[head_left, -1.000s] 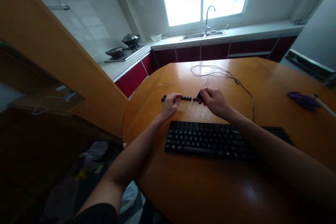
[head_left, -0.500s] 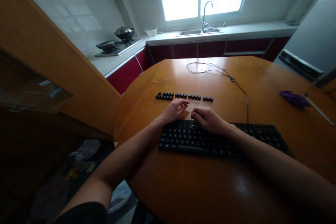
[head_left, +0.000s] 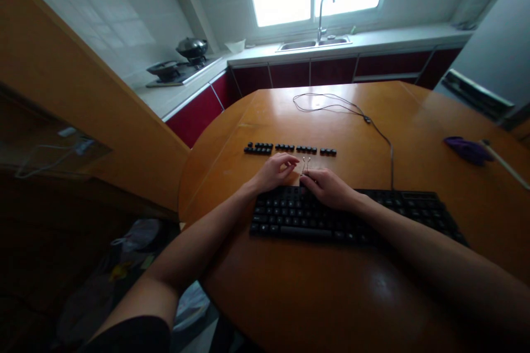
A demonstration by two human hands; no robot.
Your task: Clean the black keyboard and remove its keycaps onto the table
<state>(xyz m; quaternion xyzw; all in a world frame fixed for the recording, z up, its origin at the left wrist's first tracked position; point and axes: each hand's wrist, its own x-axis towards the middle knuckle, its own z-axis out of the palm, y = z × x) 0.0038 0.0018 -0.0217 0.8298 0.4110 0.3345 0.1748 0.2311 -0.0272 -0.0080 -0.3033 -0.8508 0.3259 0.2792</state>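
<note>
My right hand [head_left: 329, 187] is closed around a wire keycap puller [head_left: 306, 164], whose two thin prongs point up and away past the fingers. Its grip is mostly hidden by the fingers. This hand rests over the upper part of a black keyboard [head_left: 306, 231]. My left hand [head_left: 275, 171] lies at the keyboard's top left edge, with loosely curved fingers apart and nothing seen in them. Just beyond both hands, black keycaps [head_left: 306, 149] sit in a line of small groups on the wooden table [head_left: 265, 281].
From the keyboard's back edge a cable [head_left: 391, 162] runs to a loose coil on the far table. A purple cloth-like item [head_left: 467, 150] lies at the right beside a pale stick. Beyond are a sink [head_left: 298, 45], a stove with pans [head_left: 165, 70] and a wooden panel [head_left: 124, 99] at left.
The puller's prongs have shifted slightly left, and its lower wire, seen earlier over the keys, no longer shows. My left hand stays nearly in place. The view has tilted slightly downward.
</note>
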